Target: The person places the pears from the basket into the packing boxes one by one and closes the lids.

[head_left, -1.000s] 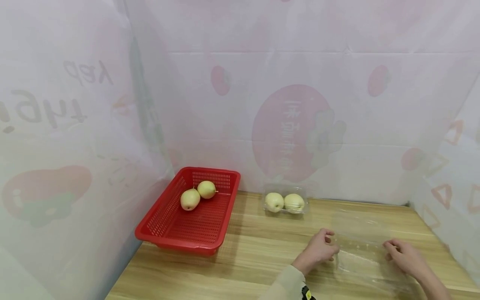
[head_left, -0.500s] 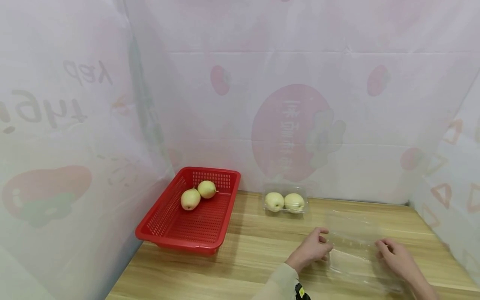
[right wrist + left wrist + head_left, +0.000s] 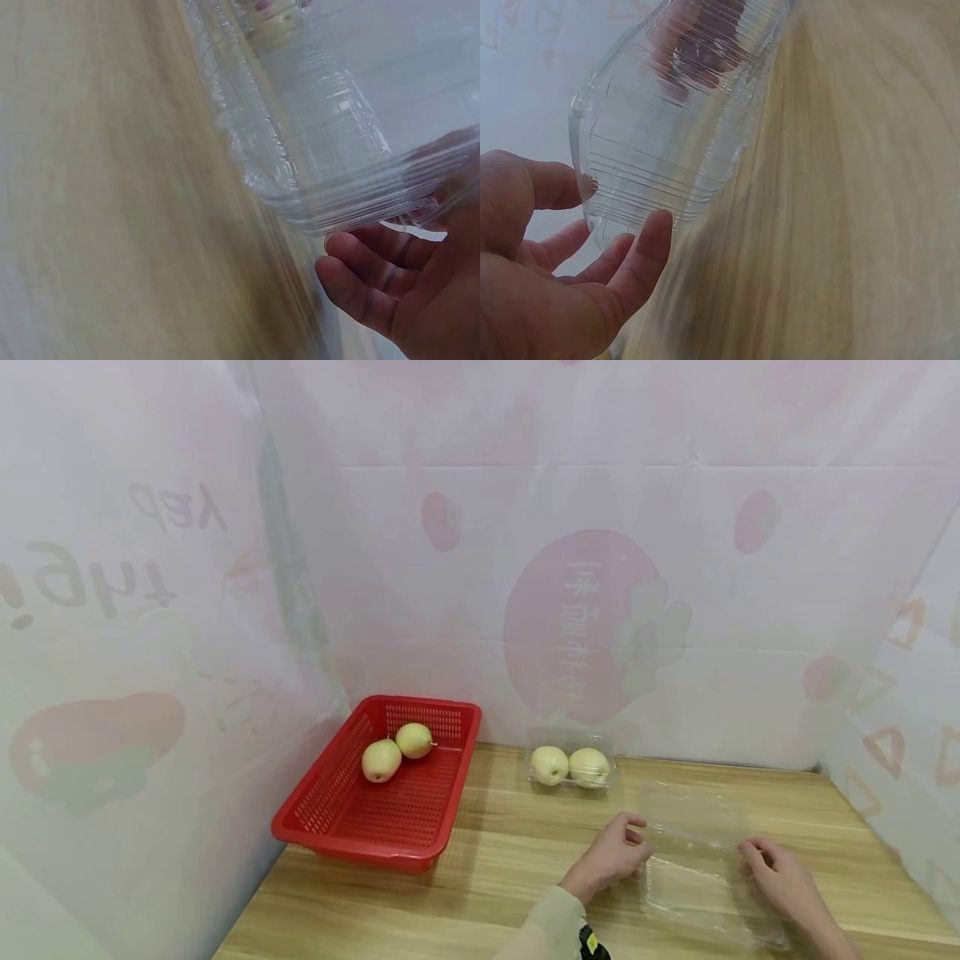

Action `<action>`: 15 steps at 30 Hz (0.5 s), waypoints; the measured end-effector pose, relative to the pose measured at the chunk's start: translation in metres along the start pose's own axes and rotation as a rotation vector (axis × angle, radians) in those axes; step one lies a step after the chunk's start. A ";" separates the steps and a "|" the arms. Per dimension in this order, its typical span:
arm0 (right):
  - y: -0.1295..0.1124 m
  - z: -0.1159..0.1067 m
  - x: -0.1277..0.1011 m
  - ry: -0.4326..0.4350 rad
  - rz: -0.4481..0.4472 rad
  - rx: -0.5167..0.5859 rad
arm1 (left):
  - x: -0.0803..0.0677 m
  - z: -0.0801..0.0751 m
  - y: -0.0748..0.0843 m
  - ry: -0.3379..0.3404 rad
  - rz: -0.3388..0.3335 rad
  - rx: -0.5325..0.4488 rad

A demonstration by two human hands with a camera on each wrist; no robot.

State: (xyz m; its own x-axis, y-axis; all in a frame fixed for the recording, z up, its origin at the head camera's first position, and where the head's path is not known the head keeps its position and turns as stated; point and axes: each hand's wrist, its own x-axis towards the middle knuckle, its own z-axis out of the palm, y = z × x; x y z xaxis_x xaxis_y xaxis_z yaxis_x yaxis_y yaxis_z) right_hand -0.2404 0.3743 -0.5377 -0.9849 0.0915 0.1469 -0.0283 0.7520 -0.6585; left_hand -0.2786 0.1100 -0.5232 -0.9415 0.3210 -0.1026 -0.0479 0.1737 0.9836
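Note:
Between both hands is an open clear plastic clamshell box [image 3: 693, 889], its see-through lid [image 3: 686, 806] folded back away from the person. My left hand [image 3: 611, 856] pinches the box's left edge; the left wrist view shows the fingers [image 3: 654, 240] against the ribbed wall. At the opposite side, my right hand [image 3: 780, 877] grips the edge, with several curled fingers [image 3: 360, 281] below the rim in the right wrist view. Nothing lies inside the box. The box's underside is hard to make out against the wood.
A red plastic basket [image 3: 360, 853] at the left holds two yellow pears [image 3: 381, 761]. By the back wall stands another clear box [image 3: 573, 741] with two pears [image 3: 549, 766] in it. A patterned white sheet [image 3: 465, 585] hangs behind the wooden table [image 3: 510, 877].
Both hands have shifted left across the table, carrying the clear clamshell box with them. The basket, the pears and the other box stay put.

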 end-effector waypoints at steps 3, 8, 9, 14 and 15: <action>-0.001 0.003 0.000 0.017 -0.006 0.027 | 0.001 -0.003 -0.001 -0.001 0.001 0.003; -0.006 0.007 -0.001 0.012 -0.007 0.047 | 0.000 -0.008 -0.003 -0.002 -0.008 0.010; -0.007 0.007 -0.001 0.009 -0.010 0.042 | 0.000 -0.009 -0.003 -0.004 -0.008 0.012; -0.010 0.011 -0.001 0.017 -0.019 0.028 | 0.000 -0.014 -0.006 -0.013 0.000 0.008; -0.011 0.012 0.000 0.026 -0.024 0.019 | 0.000 -0.015 -0.006 -0.017 0.003 0.008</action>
State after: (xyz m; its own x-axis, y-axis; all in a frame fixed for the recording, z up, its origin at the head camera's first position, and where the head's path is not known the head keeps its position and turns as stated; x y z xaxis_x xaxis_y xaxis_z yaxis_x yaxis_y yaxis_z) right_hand -0.2417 0.3583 -0.5397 -0.9792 0.0907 0.1814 -0.0550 0.7420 -0.6681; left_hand -0.2832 0.0944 -0.5268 -0.9359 0.3372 -0.1021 -0.0423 0.1802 0.9827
